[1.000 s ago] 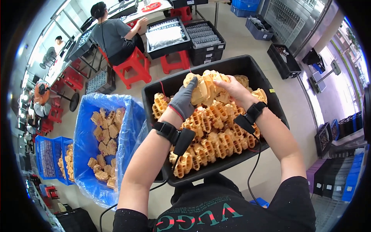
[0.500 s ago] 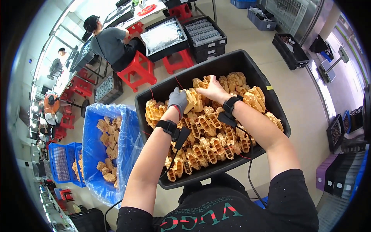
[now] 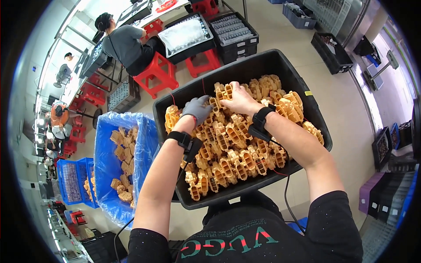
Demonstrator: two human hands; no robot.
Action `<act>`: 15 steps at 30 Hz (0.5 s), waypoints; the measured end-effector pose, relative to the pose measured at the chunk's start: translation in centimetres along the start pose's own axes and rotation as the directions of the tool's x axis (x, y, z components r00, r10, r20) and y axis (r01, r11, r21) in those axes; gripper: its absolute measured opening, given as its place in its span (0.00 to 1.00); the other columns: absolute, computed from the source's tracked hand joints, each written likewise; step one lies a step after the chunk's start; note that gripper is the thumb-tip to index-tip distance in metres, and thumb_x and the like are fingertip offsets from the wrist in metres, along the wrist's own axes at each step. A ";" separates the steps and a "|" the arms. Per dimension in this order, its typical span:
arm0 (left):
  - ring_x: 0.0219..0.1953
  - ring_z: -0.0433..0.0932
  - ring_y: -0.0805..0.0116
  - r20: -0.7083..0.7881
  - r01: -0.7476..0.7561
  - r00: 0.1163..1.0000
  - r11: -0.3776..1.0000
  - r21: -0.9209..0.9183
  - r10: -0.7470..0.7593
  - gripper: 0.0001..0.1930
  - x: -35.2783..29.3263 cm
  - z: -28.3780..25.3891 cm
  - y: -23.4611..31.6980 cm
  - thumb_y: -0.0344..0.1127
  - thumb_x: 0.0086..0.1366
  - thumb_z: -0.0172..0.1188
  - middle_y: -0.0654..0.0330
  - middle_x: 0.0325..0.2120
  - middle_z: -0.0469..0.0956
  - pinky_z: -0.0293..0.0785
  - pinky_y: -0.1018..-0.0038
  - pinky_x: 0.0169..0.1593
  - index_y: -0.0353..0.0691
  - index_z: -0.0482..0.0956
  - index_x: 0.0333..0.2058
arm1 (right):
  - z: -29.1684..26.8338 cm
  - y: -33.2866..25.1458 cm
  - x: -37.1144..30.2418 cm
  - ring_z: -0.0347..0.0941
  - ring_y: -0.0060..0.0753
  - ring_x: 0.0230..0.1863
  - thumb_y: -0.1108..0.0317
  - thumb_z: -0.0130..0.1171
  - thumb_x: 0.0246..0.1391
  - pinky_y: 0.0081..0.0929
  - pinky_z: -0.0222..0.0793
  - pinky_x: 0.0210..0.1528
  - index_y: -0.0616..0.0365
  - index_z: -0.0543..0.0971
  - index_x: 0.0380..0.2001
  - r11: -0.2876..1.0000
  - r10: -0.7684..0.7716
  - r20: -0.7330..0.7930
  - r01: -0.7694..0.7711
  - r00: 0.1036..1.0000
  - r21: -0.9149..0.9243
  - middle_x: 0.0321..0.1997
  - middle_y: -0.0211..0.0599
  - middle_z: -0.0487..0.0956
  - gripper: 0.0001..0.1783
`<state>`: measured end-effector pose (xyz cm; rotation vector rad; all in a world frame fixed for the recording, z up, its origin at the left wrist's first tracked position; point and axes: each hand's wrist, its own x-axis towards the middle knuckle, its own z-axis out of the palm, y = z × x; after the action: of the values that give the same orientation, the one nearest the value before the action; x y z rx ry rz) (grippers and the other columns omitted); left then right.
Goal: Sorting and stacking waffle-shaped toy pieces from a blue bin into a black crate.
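Tan plastic molded parts (image 3: 237, 133), with oblong hollow openings, stand packed in rows inside a large black tub (image 3: 322, 127) in front of me. My right hand (image 3: 242, 101) is bare and closes its thumb and fingers on a tan molded part (image 3: 223, 91) near the tub's far side. To its left, my left hand (image 3: 197, 109) wears a grey glove. Its fingers are stretched out over the parts, touching them, with no piece visibly gripped. Both wrists carry black straps with small boxes and cables.
Left of the tub stands a blue bin (image 3: 103, 166) lined with clear plastic, holding tan pieces. Blue baskets (image 3: 72, 182) are beyond it. Red stools (image 3: 157, 74) and stacked black crates (image 3: 234, 39) stand past the far rim, where a co-worker (image 3: 127, 46) sits.
My left hand has come away from the part it held and moved slightly left, its fingers spreading. My right hand stays on a part at the far side. The view has shifted a little.
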<state>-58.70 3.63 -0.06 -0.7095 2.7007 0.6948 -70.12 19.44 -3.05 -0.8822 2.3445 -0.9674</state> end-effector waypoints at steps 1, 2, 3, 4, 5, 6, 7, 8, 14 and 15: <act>0.58 0.65 0.47 0.004 -0.003 1.000 1.000 0.004 0.003 0.30 -0.2 0.1 -0.6 0.53 0.59 0.54 0.49 0.56 0.68 0.62 0.59 0.61 0.50 0.67 0.59 | 0.0 0.0 0.1 0.64 0.58 0.58 0.53 0.62 0.48 0.39 0.61 0.61 0.67 0.52 0.58 1.000 -0.006 0.033 0.005 0.999 0.009 0.56 0.68 0.63 0.44; 0.58 0.65 0.47 -0.031 -0.015 0.999 0.999 0.043 0.016 0.30 -0.4 0.3 -1.1 0.55 0.60 0.54 0.50 0.56 0.68 0.61 0.60 0.61 0.50 0.67 0.59 | 0.2 0.4 0.5 0.63 0.60 0.59 0.55 0.60 0.52 0.40 0.60 0.61 0.67 0.51 0.58 1.000 0.025 0.085 -0.025 0.996 0.004 0.57 0.70 0.61 0.41; 0.59 0.64 0.48 -0.068 -0.022 0.997 0.997 0.081 0.027 0.30 -0.8 0.2 -1.1 0.56 0.60 0.53 0.50 0.56 0.68 0.61 0.60 0.61 0.50 0.67 0.59 | 0.2 0.5 0.6 0.63 0.60 0.59 0.55 0.60 0.52 0.40 0.60 0.61 0.67 0.51 0.58 1.000 0.025 0.084 -0.026 0.996 0.007 0.57 0.70 0.61 0.41; 0.60 0.62 0.48 -0.061 -0.005 0.998 0.996 0.084 0.010 0.33 -0.9 0.3 -0.8 0.59 0.60 0.53 0.52 0.58 0.67 0.58 0.59 0.62 0.50 0.65 0.60 | 0.3 0.6 0.7 0.62 0.60 0.60 0.56 0.59 0.52 0.40 0.60 0.62 0.67 0.51 0.57 0.999 0.031 0.086 -0.030 0.996 -0.011 0.58 0.70 0.60 0.40; 0.60 0.62 0.48 -0.060 -0.005 0.998 0.996 0.086 0.010 0.33 -1.1 0.5 -0.5 0.59 0.60 0.53 0.52 0.58 0.67 0.58 0.59 0.62 0.50 0.65 0.60 | 0.3 0.7 0.8 0.61 0.61 0.61 0.56 0.58 0.53 0.41 0.59 0.62 0.68 0.51 0.57 0.999 0.036 0.087 -0.034 0.996 -0.030 0.59 0.71 0.58 0.39; 0.62 0.61 0.49 -0.123 -0.035 0.991 0.988 0.150 0.054 0.34 -1.7 0.6 -0.3 0.59 0.60 0.54 0.51 0.58 0.66 0.57 0.60 0.63 0.49 0.63 0.61 | 0.2 0.1 0.7 0.59 0.61 0.62 0.57 0.57 0.55 0.41 0.58 0.63 0.68 0.50 0.58 0.999 0.034 0.134 -0.029 0.990 -0.039 0.61 0.70 0.56 0.39; 0.63 0.59 0.50 -0.176 -0.075 0.978 0.974 0.215 0.114 0.36 -2.0 0.7 0.4 0.59 0.59 0.55 0.51 0.58 0.66 0.55 0.60 0.64 0.49 0.61 0.62 | -0.1 -0.3 0.6 0.59 0.61 0.62 0.57 0.57 0.55 0.41 0.58 0.63 0.68 0.50 0.58 0.999 0.038 0.131 -0.033 0.991 -0.038 0.61 0.70 0.56 0.39; 0.64 0.57 0.53 -0.191 -0.102 0.969 0.961 0.258 0.155 0.37 -2.5 0.8 1.1 0.60 0.58 0.56 0.55 0.60 0.63 0.49 0.58 0.65 0.53 0.59 0.63 | -0.3 -0.8 0.5 0.58 0.61 0.63 0.57 0.57 0.55 0.41 0.58 0.63 0.69 0.50 0.58 0.995 0.072 0.148 -0.062 0.986 -0.072 0.61 0.69 0.56 0.39; 0.65 0.56 0.55 -0.008 -0.089 0.995 0.955 0.282 0.095 0.39 -2.0 0.0 2.5 0.60 0.56 0.57 0.55 0.62 0.61 0.41 0.54 0.66 0.57 0.57 0.64 | -1.6 -0.7 0.7 0.57 0.61 0.64 0.56 0.56 0.55 0.44 0.57 0.64 0.66 0.50 0.60 0.995 0.043 0.184 -0.026 0.982 -0.094 0.61 0.67 0.57 0.40; 0.65 0.56 0.54 -0.020 -0.082 0.996 0.953 0.290 0.092 0.39 -2.2 -0.3 2.4 0.60 0.56 0.57 0.55 0.62 0.61 0.41 0.52 0.66 0.57 0.57 0.64 | -1.1 -0.8 0.5 0.57 0.61 0.64 0.56 0.56 0.55 0.44 0.57 0.64 0.66 0.50 0.60 0.995 0.032 0.184 -0.014 0.982 -0.096 0.61 0.67 0.57 0.40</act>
<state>-58.14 6.17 1.84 -0.5350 2.7947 0.2961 -70.84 19.18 -1.82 -0.9367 2.2504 -0.7363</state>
